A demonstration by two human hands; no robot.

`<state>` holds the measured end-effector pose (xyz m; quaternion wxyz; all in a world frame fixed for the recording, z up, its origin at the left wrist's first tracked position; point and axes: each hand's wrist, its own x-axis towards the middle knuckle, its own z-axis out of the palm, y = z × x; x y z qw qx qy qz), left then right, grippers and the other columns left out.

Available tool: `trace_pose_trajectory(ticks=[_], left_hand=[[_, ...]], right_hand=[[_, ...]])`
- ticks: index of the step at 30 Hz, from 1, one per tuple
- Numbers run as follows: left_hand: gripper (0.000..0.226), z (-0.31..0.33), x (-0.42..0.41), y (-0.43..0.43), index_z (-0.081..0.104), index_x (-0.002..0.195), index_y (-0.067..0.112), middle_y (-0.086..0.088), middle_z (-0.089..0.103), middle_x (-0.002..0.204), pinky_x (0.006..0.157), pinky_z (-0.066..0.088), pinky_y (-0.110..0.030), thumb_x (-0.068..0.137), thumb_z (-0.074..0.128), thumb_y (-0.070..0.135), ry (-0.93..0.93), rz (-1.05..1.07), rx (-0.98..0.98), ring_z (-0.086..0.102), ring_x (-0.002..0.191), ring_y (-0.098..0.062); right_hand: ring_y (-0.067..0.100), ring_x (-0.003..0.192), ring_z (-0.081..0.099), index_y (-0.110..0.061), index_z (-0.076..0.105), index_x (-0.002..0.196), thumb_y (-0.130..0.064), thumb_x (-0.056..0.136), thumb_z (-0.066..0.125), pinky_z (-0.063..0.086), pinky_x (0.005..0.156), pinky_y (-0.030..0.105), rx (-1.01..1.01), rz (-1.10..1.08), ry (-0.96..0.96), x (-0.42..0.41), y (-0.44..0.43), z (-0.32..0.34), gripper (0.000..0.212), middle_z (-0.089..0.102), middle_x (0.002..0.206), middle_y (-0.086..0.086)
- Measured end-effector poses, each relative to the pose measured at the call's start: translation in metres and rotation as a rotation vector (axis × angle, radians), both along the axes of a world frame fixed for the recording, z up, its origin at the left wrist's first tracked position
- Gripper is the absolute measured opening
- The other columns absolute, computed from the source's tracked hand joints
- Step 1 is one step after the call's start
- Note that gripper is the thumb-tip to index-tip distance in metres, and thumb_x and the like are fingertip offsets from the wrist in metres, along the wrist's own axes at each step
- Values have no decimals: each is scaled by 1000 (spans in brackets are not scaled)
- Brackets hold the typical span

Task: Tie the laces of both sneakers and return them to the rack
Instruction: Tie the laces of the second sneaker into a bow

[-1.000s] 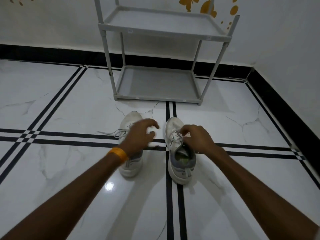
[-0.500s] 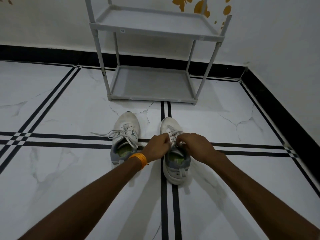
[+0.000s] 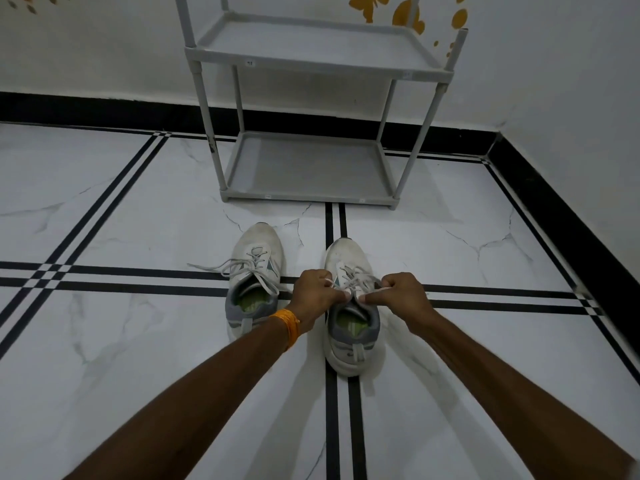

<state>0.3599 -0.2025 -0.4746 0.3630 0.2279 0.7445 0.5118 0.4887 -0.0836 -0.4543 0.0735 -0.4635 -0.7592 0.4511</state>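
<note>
White laces (image 3: 356, 280) pinched between fingers (image 3: 337, 295) of both hands.

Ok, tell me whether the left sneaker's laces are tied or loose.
Loose. The left sneaker has its laces trailing untied across the floor, and neither hand touches them.

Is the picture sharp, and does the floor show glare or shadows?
Head view: mostly sharp, with wide-angle bending at the edges; the glossy floor shows soft shadows by the right sneaker and under the rack, and no strong glare.
</note>
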Motion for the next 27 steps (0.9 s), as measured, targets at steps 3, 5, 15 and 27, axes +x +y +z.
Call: trace_pose_trajectory(ticks=[3,5,15,27], left_hand=[[30,-5,3,0,67,73,-5,-13,72,75,63,61,-35,59,89,9,133,64,-36,70,72,-27],[26,-5,5,-1,66,65,4,-10,72,74,64,61,-35,58,90,11,169,83,-50,70,73,-26],[28,1,8,-7,71,75,3,-3,62,67,45,38,-9,62,89,20,337,67,-73,56,61,-13],[40,93,-31,-16,42,58,21,6,47,59,58,34,-25,78,71,40,1110,-239,-143,47,59,-14]], right_hand=[[25,56,62,-7,61,53,-18,59,87,53,50,37,140,-32,-64,-8,-14,-10,29,65,58,11],[26,59,66,-5,68,59,-17,60,85,59,58,43,162,-56,-52,-9,-18,-15,21,69,63,15],[20,66,70,-8,77,82,-23,65,85,60,61,31,145,-85,-8,-7,-25,-19,24,74,72,10],[17,56,51,-12,53,52,-30,76,76,46,58,35,321,262,-14,-13,4,63,37,54,56,9]])
